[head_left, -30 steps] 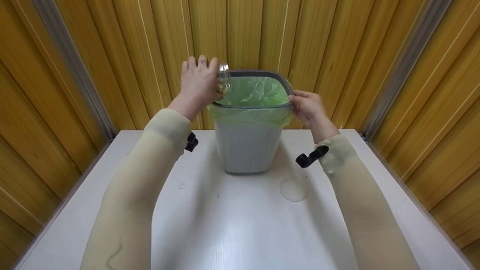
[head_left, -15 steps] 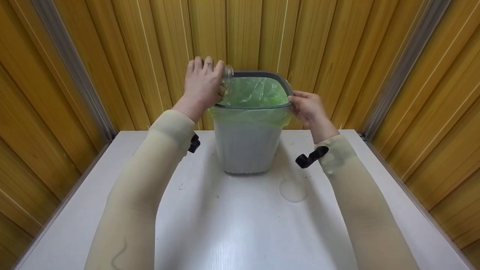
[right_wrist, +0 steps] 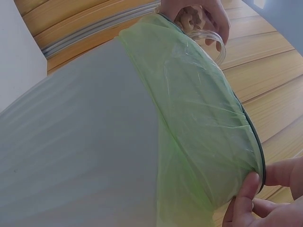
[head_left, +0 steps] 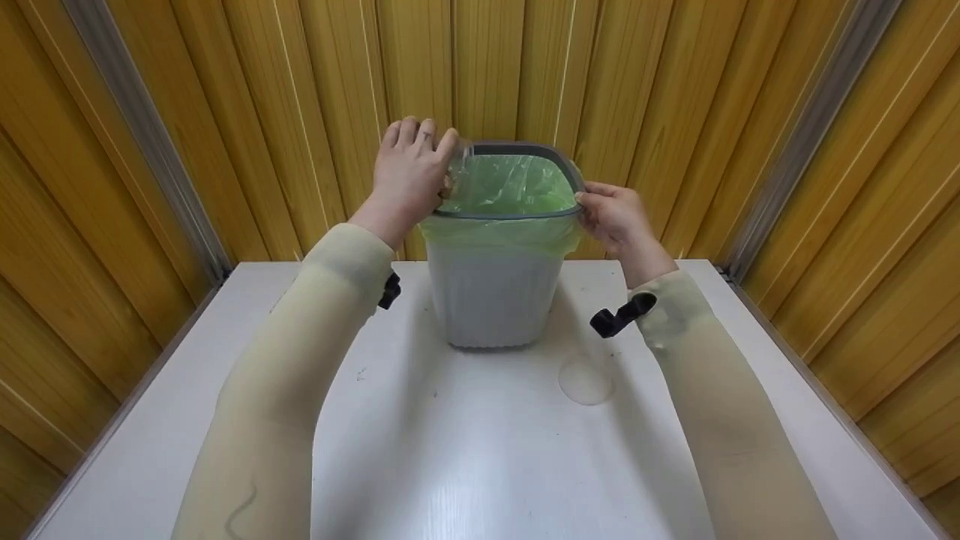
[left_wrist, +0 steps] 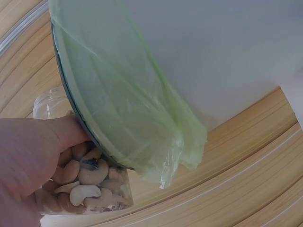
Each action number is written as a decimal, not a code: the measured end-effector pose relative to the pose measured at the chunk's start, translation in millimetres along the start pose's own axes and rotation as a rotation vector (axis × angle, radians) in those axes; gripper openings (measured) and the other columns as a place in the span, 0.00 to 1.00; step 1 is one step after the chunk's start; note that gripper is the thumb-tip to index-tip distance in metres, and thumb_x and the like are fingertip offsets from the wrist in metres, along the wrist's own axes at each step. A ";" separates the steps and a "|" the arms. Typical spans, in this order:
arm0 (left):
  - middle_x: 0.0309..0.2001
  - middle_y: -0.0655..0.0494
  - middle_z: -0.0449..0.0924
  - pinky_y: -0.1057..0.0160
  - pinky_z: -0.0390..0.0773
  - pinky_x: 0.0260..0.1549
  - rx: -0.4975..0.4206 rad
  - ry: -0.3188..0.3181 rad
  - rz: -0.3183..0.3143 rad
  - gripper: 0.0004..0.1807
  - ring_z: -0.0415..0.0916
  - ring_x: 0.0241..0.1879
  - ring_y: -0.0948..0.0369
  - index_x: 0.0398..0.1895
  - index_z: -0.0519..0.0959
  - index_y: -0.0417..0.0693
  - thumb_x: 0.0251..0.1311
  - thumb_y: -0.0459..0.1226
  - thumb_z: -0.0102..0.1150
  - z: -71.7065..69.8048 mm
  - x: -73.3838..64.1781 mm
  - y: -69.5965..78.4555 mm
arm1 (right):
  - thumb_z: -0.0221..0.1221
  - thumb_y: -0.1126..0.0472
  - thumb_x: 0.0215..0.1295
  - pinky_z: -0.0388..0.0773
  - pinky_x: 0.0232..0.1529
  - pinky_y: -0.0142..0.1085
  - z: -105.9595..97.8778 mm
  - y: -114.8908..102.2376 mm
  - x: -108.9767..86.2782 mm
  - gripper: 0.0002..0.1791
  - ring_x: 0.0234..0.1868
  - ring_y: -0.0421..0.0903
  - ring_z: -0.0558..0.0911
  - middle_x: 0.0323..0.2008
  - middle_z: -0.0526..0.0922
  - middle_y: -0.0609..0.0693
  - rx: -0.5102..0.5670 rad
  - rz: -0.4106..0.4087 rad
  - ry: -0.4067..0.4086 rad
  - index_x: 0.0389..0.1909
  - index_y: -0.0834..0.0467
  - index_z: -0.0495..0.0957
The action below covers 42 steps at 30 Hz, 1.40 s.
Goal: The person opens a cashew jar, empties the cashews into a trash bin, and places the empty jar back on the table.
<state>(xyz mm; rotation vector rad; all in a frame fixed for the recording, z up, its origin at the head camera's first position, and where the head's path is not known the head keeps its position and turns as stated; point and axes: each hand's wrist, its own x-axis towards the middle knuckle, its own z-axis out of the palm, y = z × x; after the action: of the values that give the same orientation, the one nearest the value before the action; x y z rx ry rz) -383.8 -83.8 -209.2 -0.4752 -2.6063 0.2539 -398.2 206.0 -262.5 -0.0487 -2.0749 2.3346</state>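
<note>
My left hand point(head_left: 411, 176) grips a clear jar point(head_left: 463, 166) at the left side of a bin's rim. The jar is tilted, its mouth toward the bin's opening. In the left wrist view, cashews point(left_wrist: 87, 194) lie in the jar's lower part, partly hidden by the hand and rim. The pale grey bin point(head_left: 495, 292) stands upright, with a green bag liner point(head_left: 510, 229) folded over its sides. My right hand point(head_left: 619, 217) pinches the dark rim point(head_left: 566, 169) on the right, thumb and fingers on either side of it.
A clear round disc point(head_left: 586, 381) lies on the white table point(head_left: 465, 450) right of the bin's base. Small dark specks dot the tabletop. Wood-patterned walls point(head_left: 487, 67) enclose the back and both sides.
My left hand has shifted a little to the right with the jar, bringing it further over the bin's left rim. The right hand and the bin hold nearly still.
</note>
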 end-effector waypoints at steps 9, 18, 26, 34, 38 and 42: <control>0.72 0.38 0.62 0.45 0.54 0.78 0.034 0.003 0.020 0.41 0.56 0.74 0.41 0.76 0.58 0.50 0.66 0.48 0.68 2.3 0.9 1.6 | 0.53 0.66 0.77 0.78 0.40 0.26 0.6 0.2 -0.7 0.28 0.42 0.40 0.76 0.58 0.74 0.55 0.005 0.012 0.009 0.75 0.64 0.65; 0.74 0.39 0.61 0.46 0.54 0.79 0.045 -0.006 0.023 0.41 0.55 0.75 0.41 0.77 0.57 0.51 0.66 0.48 0.67 2.9 2.3 3.4 | 0.53 0.67 0.76 0.79 0.40 0.25 0.6 0.2 0.5 0.29 0.40 0.39 0.77 0.56 0.74 0.55 0.032 0.002 -0.002 0.76 0.65 0.63; 0.74 0.39 0.60 0.47 0.51 0.80 0.101 -0.020 0.052 0.42 0.54 0.76 0.41 0.78 0.56 0.50 0.66 0.40 0.67 0.9 3.3 7.2 | 0.51 0.68 0.77 0.76 0.41 0.24 -0.5 1.4 1.1 0.29 0.38 0.38 0.75 0.49 0.73 0.52 0.010 -0.022 -0.014 0.76 0.67 0.61; 0.78 0.41 0.57 0.49 0.43 0.82 0.200 -0.066 0.099 0.42 0.51 0.79 0.43 0.80 0.54 0.51 0.69 0.44 0.64 0.7 6.8 11.4 | 0.53 0.67 0.77 0.77 0.40 0.25 -0.4 0.5 0.5 0.29 0.38 0.38 0.75 0.46 0.75 0.49 0.005 -0.011 -0.009 0.76 0.65 0.63; 0.78 0.42 0.57 0.50 0.41 0.82 0.215 -0.063 0.119 0.41 0.50 0.80 0.43 0.80 0.53 0.51 0.70 0.46 0.62 0.9 7.1 13.2 | 0.53 0.67 0.77 0.77 0.40 0.25 -0.7 0.6 0.7 0.28 0.38 0.38 0.76 0.42 0.76 0.48 0.005 -0.012 -0.011 0.75 0.66 0.64; 0.78 0.42 0.56 0.49 0.40 0.82 0.223 -0.065 0.125 0.41 0.49 0.80 0.43 0.81 0.53 0.52 0.71 0.45 0.62 1.0 7.2 14.0 | 0.52 0.68 0.77 0.77 0.39 0.25 -1.1 0.6 1.0 0.28 0.36 0.37 0.76 0.39 0.77 0.46 0.004 -0.018 -0.013 0.75 0.67 0.64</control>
<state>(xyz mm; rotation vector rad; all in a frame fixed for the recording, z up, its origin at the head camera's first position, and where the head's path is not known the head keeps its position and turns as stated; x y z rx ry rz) -386.3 -68.3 -210.7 -0.5586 -2.5735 0.6035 -399.2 207.1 -263.2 -0.0148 -2.0675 2.3349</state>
